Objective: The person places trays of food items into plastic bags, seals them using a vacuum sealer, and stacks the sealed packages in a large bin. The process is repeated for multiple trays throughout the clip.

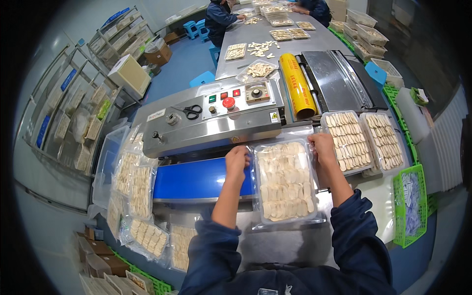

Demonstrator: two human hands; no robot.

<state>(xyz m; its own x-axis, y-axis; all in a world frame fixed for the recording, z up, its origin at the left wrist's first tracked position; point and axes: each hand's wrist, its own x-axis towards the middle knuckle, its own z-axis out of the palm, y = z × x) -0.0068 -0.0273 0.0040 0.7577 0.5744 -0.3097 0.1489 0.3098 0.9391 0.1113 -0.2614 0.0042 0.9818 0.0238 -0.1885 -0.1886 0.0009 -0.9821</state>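
Note:
A clear plastic bag with a tray of sliced, pale mushroom-like pieces [285,184] in rows lies before me. My left hand [238,161] grips the bag's far left corner, and my right hand [322,147] grips its far right corner. The bag's far edge lies by the front of a steel band sealing machine [221,129] with a blue conveyor belt [202,177]. Two more filled trays, one nearer [348,142] and one farther right [383,142], sit beyond my right hand. Several bagged trays [141,191] are piled left of the belt.
Black-handled scissors [192,111] lie on the machine. Behind it stand a yellow wrap film roll [298,88] and a film wrapper [335,81]. A green basket [410,206] is at the right. Two people [220,20] work at the far steel table [254,35]. Steel racks stand at the left.

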